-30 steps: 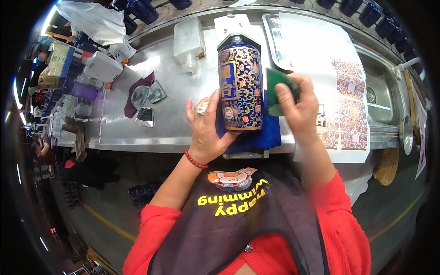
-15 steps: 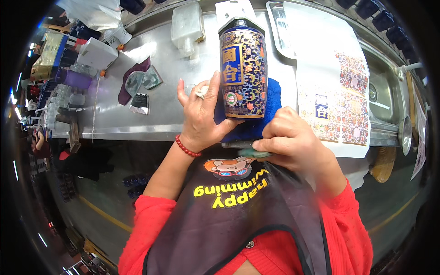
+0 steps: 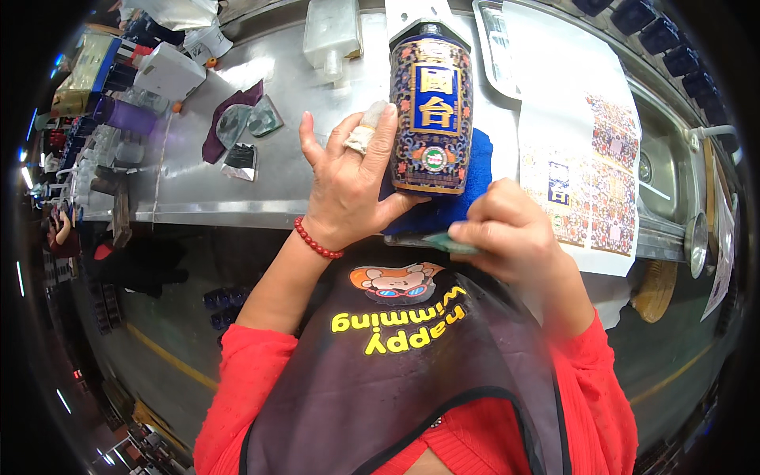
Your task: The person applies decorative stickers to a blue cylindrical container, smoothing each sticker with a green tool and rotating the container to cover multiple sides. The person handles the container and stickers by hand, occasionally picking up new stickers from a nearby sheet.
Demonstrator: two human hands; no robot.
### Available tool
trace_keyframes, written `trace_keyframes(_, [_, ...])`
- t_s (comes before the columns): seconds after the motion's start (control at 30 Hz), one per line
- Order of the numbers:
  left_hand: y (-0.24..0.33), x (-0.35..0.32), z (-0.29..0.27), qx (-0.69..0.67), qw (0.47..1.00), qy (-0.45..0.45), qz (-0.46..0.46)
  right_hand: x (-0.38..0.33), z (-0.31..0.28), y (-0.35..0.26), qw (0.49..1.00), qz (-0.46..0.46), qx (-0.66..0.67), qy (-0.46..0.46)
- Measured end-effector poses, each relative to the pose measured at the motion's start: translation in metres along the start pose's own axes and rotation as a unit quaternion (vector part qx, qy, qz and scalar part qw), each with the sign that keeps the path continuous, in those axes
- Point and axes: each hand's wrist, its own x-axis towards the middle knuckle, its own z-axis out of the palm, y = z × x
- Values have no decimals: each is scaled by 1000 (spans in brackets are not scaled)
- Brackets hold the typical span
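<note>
A dark blue bottle [image 3: 431, 111] with a colourful floral pattern and a blue front panel lies on a folded blue towel [image 3: 480, 170] at the counter's edge. My left hand [image 3: 348, 170] steadies it, thumb at its base and index finger along its left side, the other fingers spread. White wrapping covers part of one finger. To the right of the base, my right hand [image 3: 511, 229] pinches a thin green flat piece [image 3: 450, 242], slightly blurred; I cannot make out its exact kind. This piece is apart from the bottle, near the counter's front edge.
Printed sheets with floral patterns [image 3: 613, 170] lie right of the towel, beside a metal sink [image 3: 661, 150]. A clear glass bottle [image 3: 332, 39] lies at the back. Left on the steel counter [image 3: 273, 186] are a purple cloth [image 3: 214, 146] and glassy pieces [image 3: 265, 119].
The bottle has rolled about its length, so its blue panel now faces up. My right hand, with the green piece, has shifted slightly right and up.
</note>
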Motion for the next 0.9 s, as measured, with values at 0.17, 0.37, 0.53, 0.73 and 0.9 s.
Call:
trace_keyframes(0.17, [-2,3,2,-129,992,-6,-5,3,1,0,987,42,-107,109])
trace_keyframes(0.37, [0,2,17,-361,927,-9,-103,2,-1,1,998,32,-5,59])
trace_keyframes(0.53, [0,0,19,-371,921,-23,-118,-5,2,7,996,7,-77,46])
trace_keyframes(0.73, [0,0,15,-365,924,-29,-114,-9,1,13,987,75,-39,136])
trace_keyframes(0.9, [-1,-6,8,-276,956,-53,-79,-12,4,15,996,22,-31,76])
